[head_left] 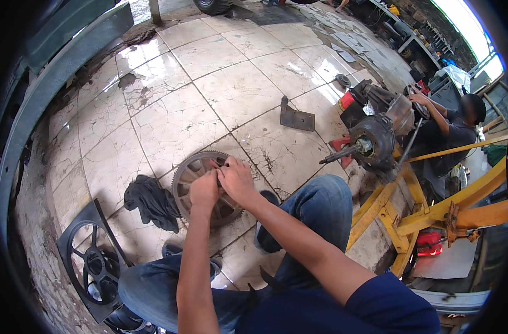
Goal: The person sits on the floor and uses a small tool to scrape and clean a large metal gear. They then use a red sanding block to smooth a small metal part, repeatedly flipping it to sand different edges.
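Toothed wheel: round grey metal wheel with a finely toothed rim and recessed, spoke-like face [223, 207], lying flat on the floor just left of the frame's centre; probably laid so because the flat floor steadies it between the feet
Left grip: left hand [204, 189] curled over the wheel's face, knuckles up; whatever it may hold is hidden, cannot tell
Right grip: right hand [235, 177] bent-fingered, close against the left, perhaps so both work at one spot; contents cannot be told
Red piece: small slim red item [214, 163] at the right fingers, too small to identify
Cloth: crumpled black fabric [151, 203] beside the wheel's left edge, soft folds against hard teeth
Floor: glossy cream tiles [220, 72], cracked and stained
Lower left: black flat-sided frame with a large round opening [92, 214], tilted
Above right of centre: dark flat metal plate with a short stub [298, 119]
Right: greasy metal housing with a protruding shaft [371, 136], near a yellow-painted steel frame [396, 225]
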{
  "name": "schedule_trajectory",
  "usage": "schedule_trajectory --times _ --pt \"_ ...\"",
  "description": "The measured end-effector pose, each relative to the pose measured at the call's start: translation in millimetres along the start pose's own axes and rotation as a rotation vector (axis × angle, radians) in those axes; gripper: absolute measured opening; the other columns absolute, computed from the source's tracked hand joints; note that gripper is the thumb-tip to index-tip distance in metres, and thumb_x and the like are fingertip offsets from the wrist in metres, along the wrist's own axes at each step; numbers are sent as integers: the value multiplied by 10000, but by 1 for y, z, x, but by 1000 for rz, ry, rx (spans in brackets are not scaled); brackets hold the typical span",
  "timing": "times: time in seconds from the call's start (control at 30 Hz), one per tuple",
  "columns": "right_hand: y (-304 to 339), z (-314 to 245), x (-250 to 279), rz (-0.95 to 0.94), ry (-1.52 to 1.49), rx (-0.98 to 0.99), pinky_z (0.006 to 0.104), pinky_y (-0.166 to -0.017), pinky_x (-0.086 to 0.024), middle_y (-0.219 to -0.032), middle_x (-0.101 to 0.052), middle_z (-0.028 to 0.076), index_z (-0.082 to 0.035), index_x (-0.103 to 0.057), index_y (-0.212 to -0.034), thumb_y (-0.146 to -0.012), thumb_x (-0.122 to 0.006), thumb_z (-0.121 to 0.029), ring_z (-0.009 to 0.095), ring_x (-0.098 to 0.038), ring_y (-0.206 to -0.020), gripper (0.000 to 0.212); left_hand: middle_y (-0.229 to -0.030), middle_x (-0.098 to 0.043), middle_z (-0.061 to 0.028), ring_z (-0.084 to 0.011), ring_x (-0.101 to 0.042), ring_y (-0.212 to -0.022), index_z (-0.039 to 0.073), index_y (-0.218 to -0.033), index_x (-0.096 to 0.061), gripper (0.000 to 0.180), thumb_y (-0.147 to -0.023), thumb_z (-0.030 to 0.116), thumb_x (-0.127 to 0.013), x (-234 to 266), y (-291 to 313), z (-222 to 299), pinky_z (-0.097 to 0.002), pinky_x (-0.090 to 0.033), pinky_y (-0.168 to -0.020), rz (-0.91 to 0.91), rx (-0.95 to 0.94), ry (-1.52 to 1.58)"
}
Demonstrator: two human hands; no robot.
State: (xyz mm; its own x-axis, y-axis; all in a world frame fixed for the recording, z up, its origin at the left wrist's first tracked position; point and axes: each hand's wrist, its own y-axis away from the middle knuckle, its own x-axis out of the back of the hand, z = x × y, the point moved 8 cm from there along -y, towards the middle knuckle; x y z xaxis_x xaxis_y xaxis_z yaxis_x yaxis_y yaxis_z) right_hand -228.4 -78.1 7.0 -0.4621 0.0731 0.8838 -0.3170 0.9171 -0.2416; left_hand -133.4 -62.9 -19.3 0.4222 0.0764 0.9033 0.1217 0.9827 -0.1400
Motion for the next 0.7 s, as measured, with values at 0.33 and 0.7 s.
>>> schedule_trajectory --times 0.33,0.7 --pt "4 0 1 -29 4 -43 428 -821 -407 -990 -560 94 -47 -696 -908 -899 -581 -255 275 -539 -979 237 -906 -694 -99 -310 -677 -842 119 -1024 -598 327 -759 254 -733 1 -3 -13 -439 -542 -700 -129 166 -42" --pt "4 1 6 -11 8 -97 427 -855 -408 -1004 -579 85 -66 -711 -931 -910 -569 -276 270 -540 -994 255 -920 -696 -92 -291 -680 -848 119 -977 -606 235 -797 250 -683 0 -5 -7 -426 -542 -706 -71 137 -27"
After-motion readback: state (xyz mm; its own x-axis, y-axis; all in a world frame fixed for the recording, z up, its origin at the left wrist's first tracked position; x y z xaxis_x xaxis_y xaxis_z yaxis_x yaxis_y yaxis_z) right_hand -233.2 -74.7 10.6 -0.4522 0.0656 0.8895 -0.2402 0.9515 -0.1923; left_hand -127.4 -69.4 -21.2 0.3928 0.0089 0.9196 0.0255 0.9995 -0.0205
